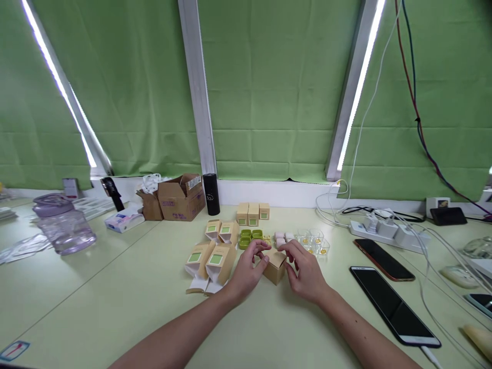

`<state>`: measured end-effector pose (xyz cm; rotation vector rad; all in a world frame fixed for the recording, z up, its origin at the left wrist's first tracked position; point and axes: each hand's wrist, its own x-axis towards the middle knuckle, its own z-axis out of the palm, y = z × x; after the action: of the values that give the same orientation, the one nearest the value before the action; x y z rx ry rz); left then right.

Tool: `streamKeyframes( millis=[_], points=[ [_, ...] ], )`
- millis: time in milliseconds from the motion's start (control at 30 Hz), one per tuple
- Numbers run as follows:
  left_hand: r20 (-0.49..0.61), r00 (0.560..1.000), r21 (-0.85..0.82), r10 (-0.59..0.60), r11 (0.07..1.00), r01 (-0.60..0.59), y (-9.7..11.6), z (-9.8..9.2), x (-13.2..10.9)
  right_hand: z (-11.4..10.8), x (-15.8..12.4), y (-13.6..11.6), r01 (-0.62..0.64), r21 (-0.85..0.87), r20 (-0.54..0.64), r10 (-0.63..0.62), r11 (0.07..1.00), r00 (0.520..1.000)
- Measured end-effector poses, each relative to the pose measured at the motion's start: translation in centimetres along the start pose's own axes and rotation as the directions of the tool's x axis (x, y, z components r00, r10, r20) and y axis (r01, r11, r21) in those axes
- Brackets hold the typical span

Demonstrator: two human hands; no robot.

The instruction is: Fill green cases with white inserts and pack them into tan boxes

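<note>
A small brown cardboard box [274,272] stands on the table between my two hands, its top flap in place. My left hand [248,270] is curled against its left side, and my right hand [305,271] grips its right edge with thumb and bent fingers. To the left lie several open cardboard boxes [220,261] with green labels and white insides. Just behind are green square containers [246,240], small yellow pieces [266,239], pale pink blocks [279,239] and clear cups [316,237] with yellow bits at the bottom. Closed small boxes [252,212] stand farther back.
A black cylinder [211,195], a large open carton [180,199], a tissue pack [124,219] and a purple bottle [63,225] stand at the left. Two phones [394,305], a power strip [392,231] and loose white cables [425,277] occupy the right.
</note>
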<state>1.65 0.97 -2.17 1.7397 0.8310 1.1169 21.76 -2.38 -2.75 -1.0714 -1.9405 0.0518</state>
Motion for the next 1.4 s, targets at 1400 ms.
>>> streamKeyframes(
  millis=[1400],
  points=[
    [-0.228,0.968,0.358,0.107,0.933,-0.019,0.5,-0.3,0.2,1.5,0.0,2.2,-0.392,-0.382,0.198,0.489,0.837,0.850]
  ],
)
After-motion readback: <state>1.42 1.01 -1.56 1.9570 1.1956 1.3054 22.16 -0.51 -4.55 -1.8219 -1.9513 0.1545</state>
